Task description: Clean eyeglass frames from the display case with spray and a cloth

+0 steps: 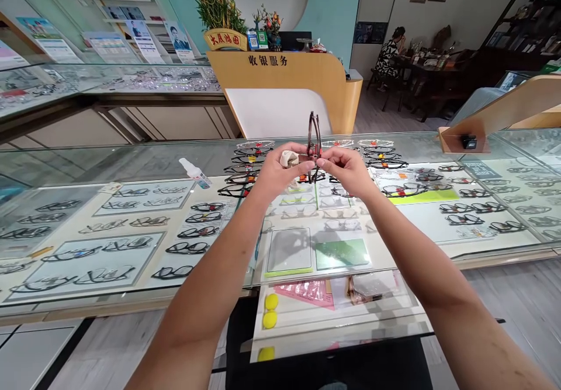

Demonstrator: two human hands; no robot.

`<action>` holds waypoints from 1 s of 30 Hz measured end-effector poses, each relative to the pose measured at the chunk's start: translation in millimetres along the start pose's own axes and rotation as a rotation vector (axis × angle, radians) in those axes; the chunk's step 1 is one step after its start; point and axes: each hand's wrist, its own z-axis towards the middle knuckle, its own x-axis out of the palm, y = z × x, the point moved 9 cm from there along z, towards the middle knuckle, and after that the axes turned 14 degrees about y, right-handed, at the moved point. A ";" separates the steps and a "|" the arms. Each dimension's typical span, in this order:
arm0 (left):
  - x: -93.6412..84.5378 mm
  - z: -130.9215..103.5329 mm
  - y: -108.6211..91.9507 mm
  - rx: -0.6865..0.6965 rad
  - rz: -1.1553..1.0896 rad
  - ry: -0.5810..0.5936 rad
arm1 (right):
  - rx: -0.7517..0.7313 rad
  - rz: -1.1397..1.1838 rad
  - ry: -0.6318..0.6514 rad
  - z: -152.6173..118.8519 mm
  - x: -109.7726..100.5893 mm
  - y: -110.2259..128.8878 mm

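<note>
Both hands hold one pair of dark-framed glasses (314,131) upright on edge above the glass counter. My left hand (280,171) is closed on the frame, with a cream cloth (289,159) tucked against its fingers. The fingers of my right hand (348,169) pinch the other side of the frame. Rows of glasses (240,178) lie on the glass just left of the hands, and more (384,159) lie to the right. A white spray bottle (195,172) lies tilted on the counter to the left.
The glass counter (210,150) shows many frames under its top. A wooden stand (464,140) with a small black object is at the right. Beyond are a wooden cashier desk (280,74) and a seated person (389,54). Yellow round items (270,311) show in the lower drawer.
</note>
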 end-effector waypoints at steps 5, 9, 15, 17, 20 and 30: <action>-2.0 -1.3 -3.4 0.041 0.085 0.015 | -0.003 -0.045 -0.014 -1.2 -5.2 2.8; -13.1 -1.6 -4.6 0.072 0.144 -0.028 | -0.008 -0.093 -0.095 -3.3 -20.0 -4.5; -28.4 0.0 -1.7 0.020 0.191 -0.031 | -0.052 -0.380 -0.470 -21.2 -67.4 -7.0; -26.7 0.2 0.8 0.001 0.206 -0.029 | -0.063 -0.541 -0.560 -27.1 -73.4 0.0; -15.5 -0.1 4.4 -0.012 0.220 -0.028 | -0.105 -0.683 -0.575 -28.9 -67.3 10.0; 7.8 -4.4 -0.2 -0.008 0.137 -0.060 | -0.195 -0.987 -0.450 -24.1 -14.9 25.7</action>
